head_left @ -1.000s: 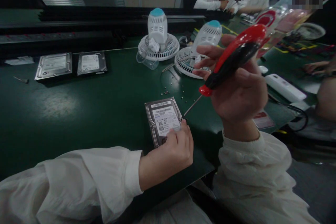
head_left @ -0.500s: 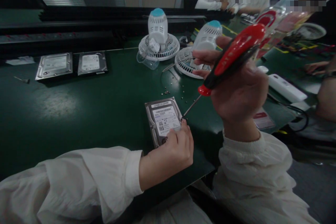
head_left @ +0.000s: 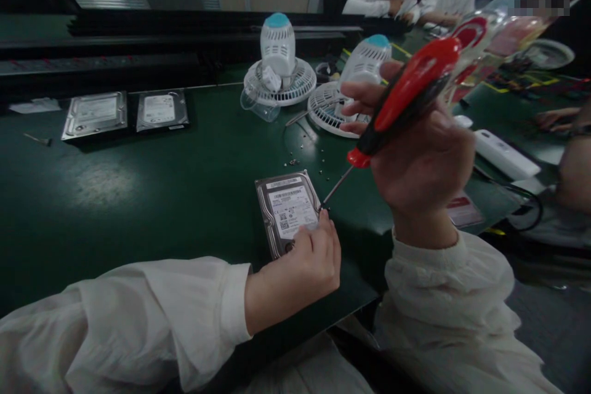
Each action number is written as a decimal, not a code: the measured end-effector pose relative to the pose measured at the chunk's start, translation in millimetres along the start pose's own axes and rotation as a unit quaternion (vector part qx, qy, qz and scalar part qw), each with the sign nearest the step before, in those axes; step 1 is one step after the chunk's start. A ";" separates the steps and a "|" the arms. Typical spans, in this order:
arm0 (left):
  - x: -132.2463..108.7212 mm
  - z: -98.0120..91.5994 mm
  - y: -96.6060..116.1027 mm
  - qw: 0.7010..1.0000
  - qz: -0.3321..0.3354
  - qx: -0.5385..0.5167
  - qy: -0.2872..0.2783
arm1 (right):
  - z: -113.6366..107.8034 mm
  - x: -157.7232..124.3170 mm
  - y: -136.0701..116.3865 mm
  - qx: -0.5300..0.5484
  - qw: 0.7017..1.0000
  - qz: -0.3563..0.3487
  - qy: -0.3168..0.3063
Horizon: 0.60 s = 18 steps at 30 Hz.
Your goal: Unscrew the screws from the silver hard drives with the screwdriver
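Note:
My right hand (head_left: 422, 154) holds a red and black screwdriver (head_left: 406, 95) by its thick handle, several fingers lifted off it. The shaft slants down left, and its tip meets the right edge of a hard drive (head_left: 289, 197). My left hand (head_left: 307, 252) is closed on the near right part of that drive, its fingertips at the screwdriver tip. Whatever sits under the tip is too small to make out. The drive lies label up on the green table (head_left: 194, 197). Several small screws (head_left: 293, 162) are scattered just beyond it.
Two more hard drives (head_left: 95, 116) (head_left: 161, 109) lie at the back left. Two white fans (head_left: 279, 80) (head_left: 355, 92) rest face down behind the screws, beside a clear plastic cup (head_left: 261, 104). A white power strip (head_left: 505, 154) is at right. Other people sit across and at right.
The screwdriver handle has turned and tilted slightly in my right hand, whose fingers have shifted a little. My left hand and the hard drive have stayed in place.

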<state>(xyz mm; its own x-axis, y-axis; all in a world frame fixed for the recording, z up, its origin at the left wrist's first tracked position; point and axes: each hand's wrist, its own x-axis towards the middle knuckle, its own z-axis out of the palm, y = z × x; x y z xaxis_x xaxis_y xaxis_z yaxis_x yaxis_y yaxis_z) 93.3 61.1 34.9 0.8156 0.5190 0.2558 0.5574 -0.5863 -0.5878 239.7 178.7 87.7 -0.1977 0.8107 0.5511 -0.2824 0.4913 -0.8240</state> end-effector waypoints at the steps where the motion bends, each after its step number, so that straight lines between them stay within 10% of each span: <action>1: -0.3 0.0 -0.2 1.000 0.000 0.003 0.002 | 1.1 -1.1 0.6 -0.017 1.000 -0.006 0.007; 7: -0.4 0.3 -1.0 1.000 0.000 0.001 0.001 | 3.8 -3.7 6.4 -0.065 0.992 -0.111 0.019; 18: 0.0 0.4 0.8 1.000 -0.002 -0.006 0.005 | 2.0 -1.5 7.6 -0.017 0.996 -0.087 0.024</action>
<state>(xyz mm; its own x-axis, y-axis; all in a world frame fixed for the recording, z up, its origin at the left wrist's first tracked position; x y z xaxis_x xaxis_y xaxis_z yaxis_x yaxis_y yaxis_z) 93.7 60.9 34.0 0.8146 0.5158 0.2653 0.5626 -0.5913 -0.5778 236.0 180.6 80.9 -0.1044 0.7264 0.6793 -0.2756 0.6352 -0.7215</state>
